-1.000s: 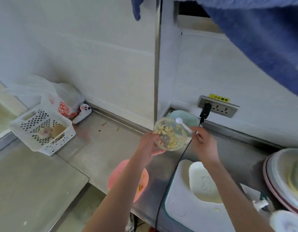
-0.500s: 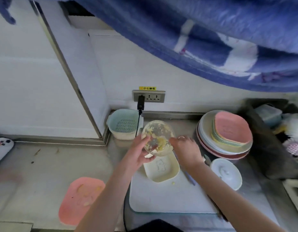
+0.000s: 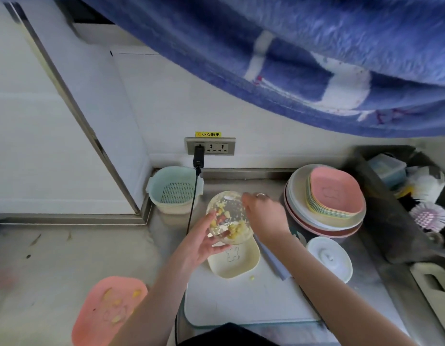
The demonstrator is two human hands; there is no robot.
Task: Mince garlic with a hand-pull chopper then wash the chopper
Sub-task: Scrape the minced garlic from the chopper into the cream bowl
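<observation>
1. The left hand (image 3: 201, 242) holds the clear chopper bowl (image 3: 229, 217) from below, with the fingers curled round its near side. The bowl is tipped over the small cream dish (image 3: 237, 264), which sits on the white cutting board (image 3: 244, 300) in the middle of the bench (image 3: 54, 258).
2. The minced garlic (image 3: 232, 229) is stuck to the inside of the bowl in yellow clumps.
3. The right hand (image 3: 265, 216) is at the bowl's right rim, with a ring on one finger. I think it is scooping the garlic out, but I cannot tell if it holds a spoon or how far its fingers are curled.
4. To do this well, I would keep the bowl's mouth right over the dish so no bits drop on the board. One yellow bit (image 3: 252, 277) already lies on the board just beside the dish.
5. I would scrape round the wall and the bottom, and keep the left hand steady so the wet bowl does not slip.
6. The white lid (image 3: 329, 258) rests on the bench to the right, near the stack of plates (image 3: 326, 203).
7. Hard to see: the bowl's opening faces away, so I cannot tell how much garlic has landed in the dish. The bowl hides the far part of the dish.
8. I cannot see the chopper's blade anywhere. The sink (image 3: 381, 203) at the far right is dark and partly cut off.
</observation>
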